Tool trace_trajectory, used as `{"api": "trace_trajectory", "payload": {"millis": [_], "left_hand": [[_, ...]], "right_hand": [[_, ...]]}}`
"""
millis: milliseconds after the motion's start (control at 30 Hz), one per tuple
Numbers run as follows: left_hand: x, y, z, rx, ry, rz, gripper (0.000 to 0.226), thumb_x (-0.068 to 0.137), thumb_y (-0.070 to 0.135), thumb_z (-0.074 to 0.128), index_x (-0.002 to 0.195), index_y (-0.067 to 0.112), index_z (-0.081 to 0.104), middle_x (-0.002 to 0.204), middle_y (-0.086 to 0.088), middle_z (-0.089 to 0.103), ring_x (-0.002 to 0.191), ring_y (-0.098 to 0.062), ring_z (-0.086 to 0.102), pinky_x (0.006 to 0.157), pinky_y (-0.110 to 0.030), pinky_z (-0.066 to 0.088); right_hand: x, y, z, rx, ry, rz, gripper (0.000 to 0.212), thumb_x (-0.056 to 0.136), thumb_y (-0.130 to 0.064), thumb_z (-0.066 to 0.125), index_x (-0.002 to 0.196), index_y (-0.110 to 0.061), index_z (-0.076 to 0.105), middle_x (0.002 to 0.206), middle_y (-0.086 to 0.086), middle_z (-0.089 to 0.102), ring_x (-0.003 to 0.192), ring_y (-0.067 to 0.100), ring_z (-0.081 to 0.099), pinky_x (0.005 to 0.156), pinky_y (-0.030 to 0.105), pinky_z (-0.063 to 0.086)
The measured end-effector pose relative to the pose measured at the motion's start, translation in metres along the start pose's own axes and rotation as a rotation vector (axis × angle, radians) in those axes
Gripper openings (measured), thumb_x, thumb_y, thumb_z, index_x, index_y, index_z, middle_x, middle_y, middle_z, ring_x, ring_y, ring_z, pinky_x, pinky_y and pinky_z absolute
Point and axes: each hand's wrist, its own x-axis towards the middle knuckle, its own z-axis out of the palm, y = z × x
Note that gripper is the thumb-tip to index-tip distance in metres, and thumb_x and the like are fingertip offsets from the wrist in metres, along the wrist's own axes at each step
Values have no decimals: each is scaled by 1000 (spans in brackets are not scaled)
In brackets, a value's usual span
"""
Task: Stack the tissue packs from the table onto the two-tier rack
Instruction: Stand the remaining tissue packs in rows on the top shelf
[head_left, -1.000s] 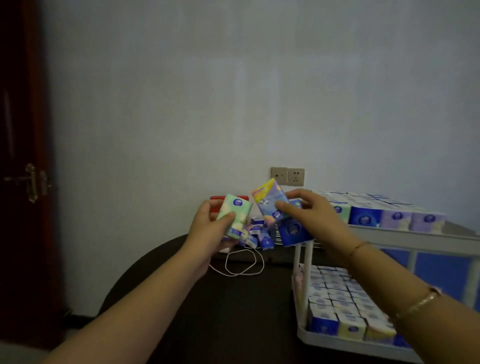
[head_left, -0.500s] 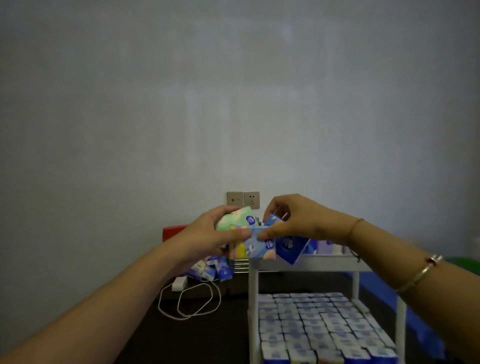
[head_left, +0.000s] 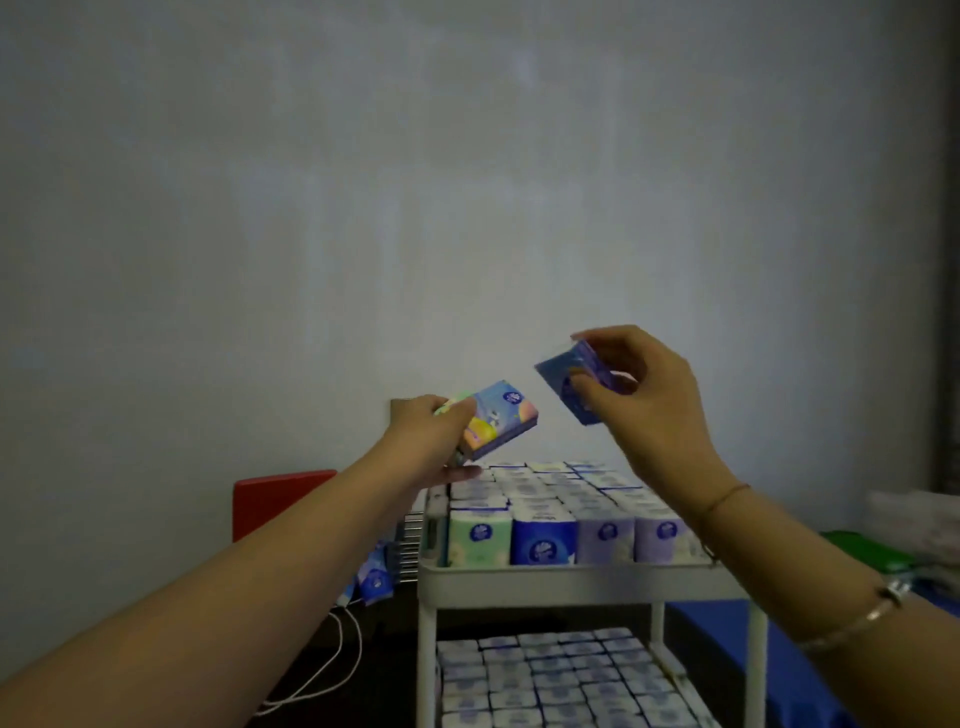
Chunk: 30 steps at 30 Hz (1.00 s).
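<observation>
Two bare hands are raised above a white two-tier rack (head_left: 540, 582) in a dim room, each with tissue packs in its grasp. The left hand (head_left: 436, 436) grips a small stack of packs by one end, thumb on top and fingers beneath — the uppermost a light-blue pack with orange and yellow patches (head_left: 496, 423), tilted and jutting to the right, with the edge of a pale green pack (head_left: 454, 408) showing under the thumb. The right hand (head_left: 644, 400), higher and well apart from the left, pinches a dark blue pack (head_left: 569, 387) between curled fingers and thumb, the pack tipped on its corner over the upper tier. That tier is filled with rows of upright packs (head_left: 561, 535) — green, dark blue and lilac along the front edge; the lower tier holds more rows (head_left: 556, 675), seen from above. To the left of the rack, a few loose packs (head_left: 375, 577) lie on the dark table (head_left: 379, 680), partly hidden by the left forearm, near a looped white cable (head_left: 332, 670). A red object (head_left: 275, 501) stands against the grey wall (head_left: 415, 208) behind them. The right arm wears a thin cord bracelet (head_left: 724, 496) and a metal bangle (head_left: 857, 618).
</observation>
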Motion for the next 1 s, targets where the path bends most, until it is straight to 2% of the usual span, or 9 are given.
{"api": "trace_trajectory", "payload": {"millis": [100, 200, 333, 467, 600, 667, 767, 900, 1000], "left_hand": [[5, 7, 21, -76, -54, -35, 24, 100, 22, 46, 110, 3, 56, 84, -11, 57, 65, -16, 54, 55, -29, 58], [5, 14, 36, -253, -127, -105, 20, 100, 19, 44, 99, 9, 60, 90, -11, 63, 76, -19, 60, 68, -36, 55], [12, 14, 45, -370, -267, -144, 43, 99, 44, 40, 116, 9, 59, 98, -12, 71, 84, -20, 69, 72, -38, 55], [19, 9, 63, -163, -354, -47, 31, 91, 36, 59, 113, 14, 63, 113, -10, 67, 102, -20, 65, 82, -36, 57], [30, 6, 84, -51, -369, -8, 26, 91, 24, 60, 114, 13, 61, 109, -11, 63, 89, -18, 60, 71, -31, 58], [36, 8, 97, 16, -391, 7, 33, 90, 24, 61, 120, 13, 54, 116, -12, 61, 91, -18, 60, 69, -29, 56], [43, 7, 116, 68, -407, 7, 49, 87, 22, 61, 130, 20, 37, 116, -13, 57, 87, -18, 59, 68, -28, 53], [51, 0, 135, 157, -441, 18, 60, 86, 17, 59, 135, 26, 25, 121, -10, 47, 96, -19, 57, 74, -29, 50], [66, -12, 132, 492, -405, 144, 79, 87, 47, 60, 147, 24, 13, 148, -5, 26, 131, -25, 38, 98, -34, 41]], "right_hand": [[-6, 1, 11, -66, -114, -215, 34, 81, 4, 63, 100, -25, 66, 105, -6, 68, 106, 5, 61, 91, 20, 50], [-4, 15, 14, -64, -163, -163, 40, 76, 6, 55, 99, -25, 67, 109, -7, 68, 122, 5, 51, 102, 31, 45], [1, 18, 2, 187, -241, 17, 36, 70, 10, 41, 98, -10, 53, 105, 3, 70, 103, -9, 59, 86, 10, 46], [9, 27, -11, 466, -191, 196, 36, 81, 21, 37, 98, -10, 40, 101, 4, 71, 100, 7, 66, 78, 13, 50], [20, 53, -29, 468, -35, 379, 46, 81, 15, 45, 113, -18, 47, 127, 1, 54, 116, 9, 51, 103, 32, 40], [23, 64, -45, 467, -117, 568, 38, 84, 2, 48, 117, -16, 52, 123, 3, 57, 116, 14, 50, 106, 33, 30], [24, 75, -67, 613, -343, 772, 16, 77, -13, 49, 90, -12, 58, 92, 4, 65, 97, 16, 54, 99, 32, 31], [28, 93, -84, 655, -564, 725, 43, 73, -8, 52, 114, 0, 58, 109, 14, 64, 101, 22, 60, 101, 31, 42], [34, 110, -94, 441, -517, 688, 42, 66, -4, 61, 107, 3, 58, 98, 17, 60, 87, 21, 62, 79, 26, 54]]}}
